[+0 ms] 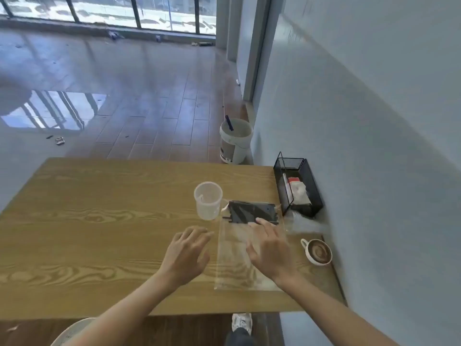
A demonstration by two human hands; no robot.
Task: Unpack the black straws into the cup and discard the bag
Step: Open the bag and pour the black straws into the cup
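A clear plastic bag point(235, 258) lies flat on the wooden table point(99, 221), its far end holding a bundle of black straws point(252, 212). A translucent plastic cup point(208, 200) stands upright just left of the straws. My right hand point(268, 248) is spread over the bag with straight fingers, its fingertips reaching the near edge of the straws. My left hand point(187, 253) hovers with relaxed fingers to the left of the bag, nearer to me than the cup, holding nothing.
A black mesh box point(296, 186) with tissues stands at the table's far right by the wall. A coffee cup point(318, 252) sits right of the bag. Clear stacked cups point(303, 223) lie beside the box. A white bucket point(235, 141) stands on the floor beyond.
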